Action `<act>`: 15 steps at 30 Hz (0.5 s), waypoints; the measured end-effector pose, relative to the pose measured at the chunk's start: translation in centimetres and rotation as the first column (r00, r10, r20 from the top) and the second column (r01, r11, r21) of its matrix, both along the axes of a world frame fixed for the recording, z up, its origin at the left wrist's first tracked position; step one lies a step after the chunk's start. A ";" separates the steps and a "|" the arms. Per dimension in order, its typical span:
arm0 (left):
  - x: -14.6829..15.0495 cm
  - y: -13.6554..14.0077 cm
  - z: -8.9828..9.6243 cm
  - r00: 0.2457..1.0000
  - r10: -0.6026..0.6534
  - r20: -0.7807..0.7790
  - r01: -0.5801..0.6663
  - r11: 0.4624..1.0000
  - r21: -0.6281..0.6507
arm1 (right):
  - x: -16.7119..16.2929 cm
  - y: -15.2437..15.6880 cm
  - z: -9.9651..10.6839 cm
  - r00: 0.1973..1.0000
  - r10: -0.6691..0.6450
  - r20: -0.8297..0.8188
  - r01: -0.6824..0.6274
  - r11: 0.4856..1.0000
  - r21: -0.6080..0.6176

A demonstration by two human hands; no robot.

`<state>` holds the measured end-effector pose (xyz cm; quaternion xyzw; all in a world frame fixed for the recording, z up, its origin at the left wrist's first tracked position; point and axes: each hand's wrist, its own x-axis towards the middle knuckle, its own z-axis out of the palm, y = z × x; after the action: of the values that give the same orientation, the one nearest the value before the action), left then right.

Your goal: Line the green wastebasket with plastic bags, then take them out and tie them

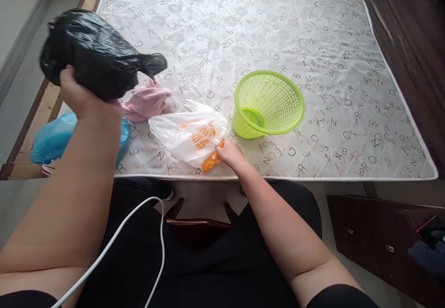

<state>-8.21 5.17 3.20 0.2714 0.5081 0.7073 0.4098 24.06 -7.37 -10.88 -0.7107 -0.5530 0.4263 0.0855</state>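
My left hand (81, 92) is raised at the left, its fingers around a bulging black plastic bag (93, 50) held above the mattress. Pinched in my right hand (229, 154) is the edge of a white plastic bag (174, 134) with orange print, which lies crumpled near the mattress's front edge. A bright green mesh basket (267, 104) stands just beyond my right hand; nothing shows inside it. Between the two bags lies a bunched pink cloth (149, 100). Blue plastic (55, 136) sits at the left, partly hidden behind my left forearm.
The pale mattress (330, 67) with printed letters spreads out before me. A white cable (121, 227) hangs across my lap. Dark drawers (370, 238) stand at the lower right, and a dark wooden board (410, 43) borders the mattress on the right.
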 end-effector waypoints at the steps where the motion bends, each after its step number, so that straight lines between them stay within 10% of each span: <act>1: 1.0 -0.2 -0.3 0.997 -0.047 0.055 0.047 0.999 0.007 | -0.3 -0.2 0.3 0.999 0.044 0.006 -0.044 0.999 -0.027; 7: 6.2 -0.9 -4.4 0.910 -0.321 0.263 0.342 0.939 -0.040 | -1.5 -0.5 2.0 0.953 -0.141 -0.267 0.042 0.937 -0.346; 15: 8.3 -3.3 -8.8 0.734 -0.650 -0.197 0.435 0.672 -0.599 | -2.3 -0.7 2.8 0.648 -0.538 -0.540 0.292 0.829 -0.476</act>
<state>0.13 1.89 -5.65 0.4294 0.6422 0.3159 0.5508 21.73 -8.06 -8.11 -0.6279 -0.2219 0.7052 0.2434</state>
